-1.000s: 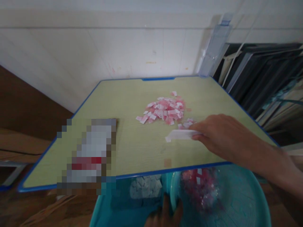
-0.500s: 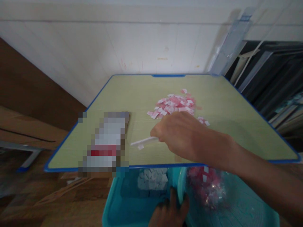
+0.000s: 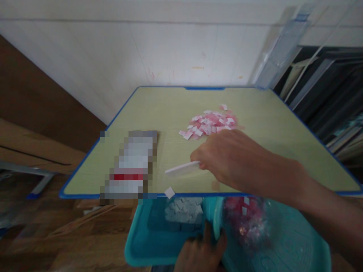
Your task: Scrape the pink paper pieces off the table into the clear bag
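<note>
My right hand (image 3: 224, 155) is closed on a flat white strip (image 3: 181, 168), tilted over the pale green tabletop (image 3: 159, 113). Just below the strip, a small white square piece (image 3: 169, 192) is at the table's front edge, above a teal bin (image 3: 133, 241). Beyond my hand lies a heap of small pink and white pieces (image 3: 208, 122), partly hidden by it. Below the table, my left hand (image 3: 198, 253) grips the rim where the bin meets a round teal basin (image 3: 300, 241), its finger and thumb on either side. Several whitish square pieces (image 3: 184, 213) are in the bin.
A blurred-out flat object (image 3: 133, 158) lies on the table's left side. The basin holds a clear bag of pink pieces (image 3: 246, 219). A white wall (image 3: 181, 49) stands behind, with dark panels (image 3: 326, 83) stacked at right. The floor (image 3: 79, 226) is wooden.
My right hand has moved slightly right with the strip. The small white piece has slid from beside the strip to the table's front edge. My left hand stays at the rim.
</note>
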{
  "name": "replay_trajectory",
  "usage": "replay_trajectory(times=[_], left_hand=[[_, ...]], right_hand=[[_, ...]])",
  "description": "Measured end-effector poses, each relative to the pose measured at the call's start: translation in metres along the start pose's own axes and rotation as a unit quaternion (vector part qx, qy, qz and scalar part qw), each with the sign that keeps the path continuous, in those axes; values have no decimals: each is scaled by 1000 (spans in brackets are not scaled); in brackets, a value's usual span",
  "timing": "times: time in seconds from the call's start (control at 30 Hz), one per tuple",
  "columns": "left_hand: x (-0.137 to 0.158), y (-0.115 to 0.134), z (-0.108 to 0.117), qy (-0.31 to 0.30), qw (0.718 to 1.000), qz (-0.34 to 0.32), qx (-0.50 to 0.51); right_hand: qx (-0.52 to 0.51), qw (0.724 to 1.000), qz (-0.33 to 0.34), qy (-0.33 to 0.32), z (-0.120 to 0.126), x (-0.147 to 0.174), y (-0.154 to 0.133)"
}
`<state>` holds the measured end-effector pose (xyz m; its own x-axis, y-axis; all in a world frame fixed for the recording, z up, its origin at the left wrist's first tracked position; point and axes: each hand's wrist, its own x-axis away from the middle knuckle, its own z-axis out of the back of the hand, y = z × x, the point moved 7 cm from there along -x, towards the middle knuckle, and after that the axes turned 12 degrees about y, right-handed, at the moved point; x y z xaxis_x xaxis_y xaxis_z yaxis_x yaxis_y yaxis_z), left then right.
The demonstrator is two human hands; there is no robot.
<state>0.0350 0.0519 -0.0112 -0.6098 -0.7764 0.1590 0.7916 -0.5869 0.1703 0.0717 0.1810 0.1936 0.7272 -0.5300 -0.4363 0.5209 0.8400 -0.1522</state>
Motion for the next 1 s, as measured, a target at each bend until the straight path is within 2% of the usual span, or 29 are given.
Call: replay_trajectory(times=[0.1, 0.27, 0.4, 0.5, 0.63, 0.7, 0.77, 0.83, 0.93, 1.0], left_hand=[[0, 2, 3, -33, 999, -14, 13], [-2, -2, 6, -60, 998, 5, 37], [-1, -5, 5, -83, 995, 15, 62], [-1, -5, 5, -103, 993, 15, 57], [-2, -4, 7, -125, 991, 21, 51], [-3, -5, 7, -132, 990, 27, 46], [-4, -5, 7, -135, 989, 29, 44], [-4, -5, 6, -137, 989, 27, 47], [-4, -6, 5, -139, 989, 37, 44], [-3, -6, 5, -140, 988, 45, 38]], right_hand=[[-6, 1000, 11, -6, -3, 3, -5], [-19, 999, 5, -36, -5, 3, -13], [-21, 997, -29, -74, 2, 13, -3], [27, 992, -91, -80, 18, 42, 20], [132, 985, -113, -18, 44, 107, 44], [173, 981, -91, 11, 48, 143, 51], [188, 977, -97, 11, 45, 176, 62], [188, 974, -124, -19, 38, 201, 73], [193, 971, -135, -33, 30, 214, 68], [193, 973, -125, 13, 25, 209, 47]])
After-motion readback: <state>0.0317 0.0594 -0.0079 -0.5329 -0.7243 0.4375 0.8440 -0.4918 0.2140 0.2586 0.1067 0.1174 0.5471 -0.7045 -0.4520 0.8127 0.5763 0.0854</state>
